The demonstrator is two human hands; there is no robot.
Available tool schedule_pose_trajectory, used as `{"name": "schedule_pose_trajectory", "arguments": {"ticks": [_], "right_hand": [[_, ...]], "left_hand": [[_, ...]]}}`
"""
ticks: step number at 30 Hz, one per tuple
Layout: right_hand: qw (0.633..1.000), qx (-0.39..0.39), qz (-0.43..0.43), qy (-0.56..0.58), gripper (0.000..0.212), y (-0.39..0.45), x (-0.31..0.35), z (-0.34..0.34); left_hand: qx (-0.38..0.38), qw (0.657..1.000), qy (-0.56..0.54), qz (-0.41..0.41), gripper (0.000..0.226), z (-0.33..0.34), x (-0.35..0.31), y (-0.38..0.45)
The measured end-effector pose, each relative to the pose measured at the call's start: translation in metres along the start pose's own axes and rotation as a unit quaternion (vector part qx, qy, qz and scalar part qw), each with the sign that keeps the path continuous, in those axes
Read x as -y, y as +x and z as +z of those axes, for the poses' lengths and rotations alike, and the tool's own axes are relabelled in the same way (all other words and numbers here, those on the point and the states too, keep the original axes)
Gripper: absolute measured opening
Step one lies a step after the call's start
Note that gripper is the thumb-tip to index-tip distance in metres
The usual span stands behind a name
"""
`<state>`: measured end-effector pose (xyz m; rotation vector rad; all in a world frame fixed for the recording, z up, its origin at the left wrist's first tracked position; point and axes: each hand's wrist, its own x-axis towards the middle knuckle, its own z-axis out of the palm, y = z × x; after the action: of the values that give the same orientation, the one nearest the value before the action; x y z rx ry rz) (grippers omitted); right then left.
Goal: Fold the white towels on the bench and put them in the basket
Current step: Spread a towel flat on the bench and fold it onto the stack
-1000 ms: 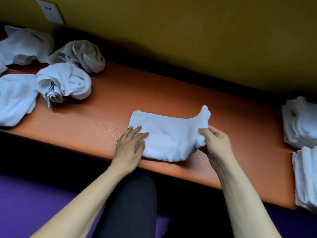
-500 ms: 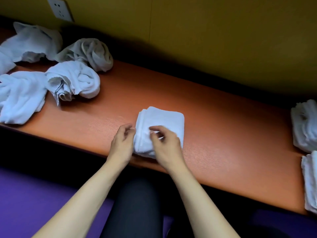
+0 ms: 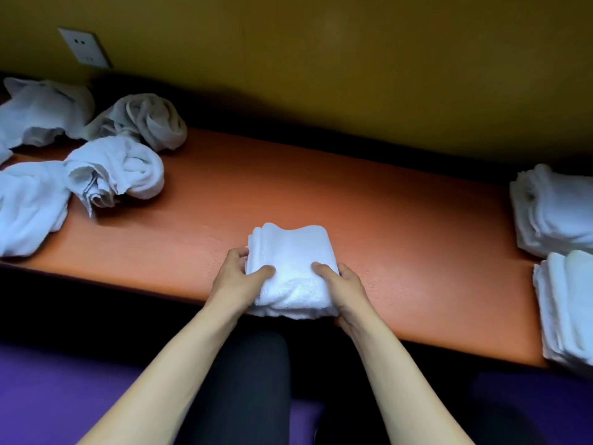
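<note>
A folded white towel (image 3: 293,255) lies at the near edge of the orange bench (image 3: 385,226). My left hand (image 3: 237,277) grips its left side, thumb on top and fingers round the edge. On the right side, my right hand (image 3: 343,284) grips it the same way. Several crumpled white towels (image 3: 115,171) lie in a heap at the bench's left end. Two stacks of folded towels (image 3: 555,213) sit at the right end. No basket is in view.
A yellow wall with a white power socket (image 3: 85,48) runs behind the bench. My dark-clad knee (image 3: 250,380) is below the bench's front edge, over a purple floor (image 3: 48,390). Bare bench surface stretches between the towel and the stacks.
The towel went from a half-open strip to a compact fold. My right hand brought its end over to the left, and now both hands clasp the bundle's sides.
</note>
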<state>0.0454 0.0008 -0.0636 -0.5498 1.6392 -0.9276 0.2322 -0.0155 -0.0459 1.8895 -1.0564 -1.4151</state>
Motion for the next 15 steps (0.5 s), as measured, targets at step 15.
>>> {"name": "schedule_pose_trajectory", "arguments": {"ticks": [15], "right_hand": [[0.987, -0.119, -0.109, 0.001, 0.034, -0.063, -0.003, -0.198]], "left_hand": [[0.143, 0.985, 0.02, 0.098, 0.063, 0.155, -0.032, -0.095]]}}
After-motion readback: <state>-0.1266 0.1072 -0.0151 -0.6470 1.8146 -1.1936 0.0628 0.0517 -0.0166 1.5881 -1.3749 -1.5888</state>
